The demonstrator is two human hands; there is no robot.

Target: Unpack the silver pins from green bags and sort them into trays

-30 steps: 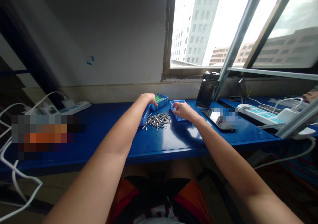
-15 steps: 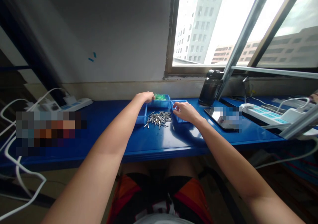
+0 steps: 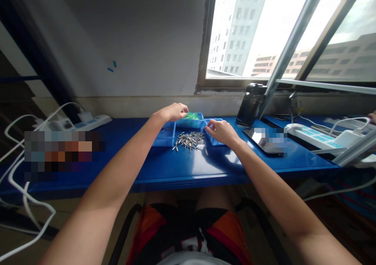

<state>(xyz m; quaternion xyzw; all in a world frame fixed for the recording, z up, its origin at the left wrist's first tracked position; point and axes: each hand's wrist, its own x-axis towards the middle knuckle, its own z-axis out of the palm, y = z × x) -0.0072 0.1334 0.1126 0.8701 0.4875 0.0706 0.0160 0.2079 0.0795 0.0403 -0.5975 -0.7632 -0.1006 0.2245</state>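
My left hand [image 3: 174, 111] hovers above the back blue bin [image 3: 197, 124], which holds bright green pieces [image 3: 191, 116]. Its fingers are loosely bent and apart, and I see nothing between them. My right hand [image 3: 222, 132] is over the right blue bin [image 3: 215, 141], with thumb and index finger curled together at its left side. Whatever they pinch is too small or hidden to name. Between the bins, a pile of slim metal pins [image 3: 190, 140] lies on the blue table [image 3: 188, 165]. The left blue bin [image 3: 164, 141], partly behind my left forearm, contains a few similar pins.
To the right stand a black bottle [image 3: 251, 104] and a dark tablet-like device [image 3: 261, 141] lying flat. White power strips [image 3: 313, 136] with cables lie farther right, and another power strip [image 3: 95, 123] at left. A metal post [image 3: 282, 69] rises beside the bottle.
My left hand has lifted slightly up from the back bin, uncovering more of the left bin. My right hand stays at the right bin. The camera view has shifted slightly.
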